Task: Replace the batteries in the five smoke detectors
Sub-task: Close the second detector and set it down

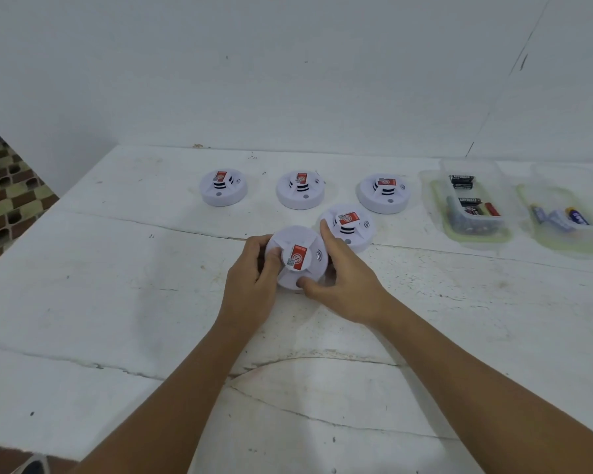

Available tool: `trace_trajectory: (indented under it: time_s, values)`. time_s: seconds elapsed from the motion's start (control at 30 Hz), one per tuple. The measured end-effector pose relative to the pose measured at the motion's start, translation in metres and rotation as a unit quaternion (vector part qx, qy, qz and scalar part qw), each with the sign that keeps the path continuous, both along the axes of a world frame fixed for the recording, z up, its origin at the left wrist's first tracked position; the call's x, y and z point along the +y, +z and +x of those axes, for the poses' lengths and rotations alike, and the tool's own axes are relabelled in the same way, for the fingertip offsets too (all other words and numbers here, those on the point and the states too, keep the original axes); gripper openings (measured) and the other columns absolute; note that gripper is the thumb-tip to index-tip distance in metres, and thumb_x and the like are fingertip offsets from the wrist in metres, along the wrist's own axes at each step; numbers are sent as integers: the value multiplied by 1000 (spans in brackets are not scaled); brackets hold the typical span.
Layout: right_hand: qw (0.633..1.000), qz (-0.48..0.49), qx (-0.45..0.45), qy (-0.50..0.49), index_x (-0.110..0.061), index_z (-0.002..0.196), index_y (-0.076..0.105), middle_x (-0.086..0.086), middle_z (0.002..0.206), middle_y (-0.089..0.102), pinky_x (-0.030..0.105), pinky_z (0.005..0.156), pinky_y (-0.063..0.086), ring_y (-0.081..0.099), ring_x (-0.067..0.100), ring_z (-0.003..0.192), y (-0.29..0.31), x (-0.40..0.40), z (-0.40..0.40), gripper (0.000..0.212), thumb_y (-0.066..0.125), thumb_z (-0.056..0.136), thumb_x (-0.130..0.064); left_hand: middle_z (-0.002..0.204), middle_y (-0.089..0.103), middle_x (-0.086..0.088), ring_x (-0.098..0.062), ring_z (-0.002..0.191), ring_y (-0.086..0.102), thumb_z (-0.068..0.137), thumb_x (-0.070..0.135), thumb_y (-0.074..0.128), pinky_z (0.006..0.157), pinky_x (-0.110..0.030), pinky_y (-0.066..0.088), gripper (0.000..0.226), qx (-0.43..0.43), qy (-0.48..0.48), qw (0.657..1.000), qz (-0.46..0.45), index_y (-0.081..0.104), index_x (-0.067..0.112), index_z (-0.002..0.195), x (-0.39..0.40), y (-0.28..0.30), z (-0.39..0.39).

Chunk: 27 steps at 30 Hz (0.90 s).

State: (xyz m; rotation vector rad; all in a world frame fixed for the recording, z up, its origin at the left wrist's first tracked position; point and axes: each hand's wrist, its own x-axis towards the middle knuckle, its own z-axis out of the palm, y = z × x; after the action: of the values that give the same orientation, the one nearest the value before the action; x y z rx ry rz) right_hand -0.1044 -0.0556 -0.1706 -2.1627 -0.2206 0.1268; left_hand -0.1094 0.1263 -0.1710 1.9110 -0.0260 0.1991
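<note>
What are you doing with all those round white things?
A person holds one smoke detector in both hands, the left hand on its left side and the right hand on its right, just above the white table. Four more smoke detectors sit nearby: three in a row behind, and one close by the right hand. Two clear plastic trays of batteries wait at the right. None of the detectors looks opened yet.
</note>
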Motion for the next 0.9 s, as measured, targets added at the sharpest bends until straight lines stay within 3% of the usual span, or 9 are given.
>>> trace_trajectory:
  time_s: [0.27, 0.43, 0.9]
  values:
    - [1000, -14, -17, -8, -38, 164, 3, -21, 151, 45, 42, 108, 50, 48, 3, 134, -1, 0, -4, 110, 67, 78, -60, 105, 72, 16, -3, 96, 66, 108, 35, 49, 74, -14, 51, 19, 6, 3, 1000, 8, 63, 27, 120, 0, -2, 1]
    - [999, -27, -22, -9, -33, 166, 4, -18, 150, 44, 40, 108, 48, 48, 6, 133, 0, -1, -2, 108, 75, 86, -46, 104, 71, 14, -5, 94, 65, 109, 35, 49, 75, -18, 51, 19, 3, 5, 1000, 17, 62, 27, 119, 0, -2, 1]
    - [998, -50, -36, -5, -31, 166, -1, -13, 154, 43, 37, 104, 50, 48, 8, 132, 2, -1, -5, 109, 75, 89, -46, 105, 71, 14, -1, 95, 64, 109, 32, 48, 72, -8, 47, 19, -6, 3, 999, 35, 63, 26, 119, -2, 0, -2]
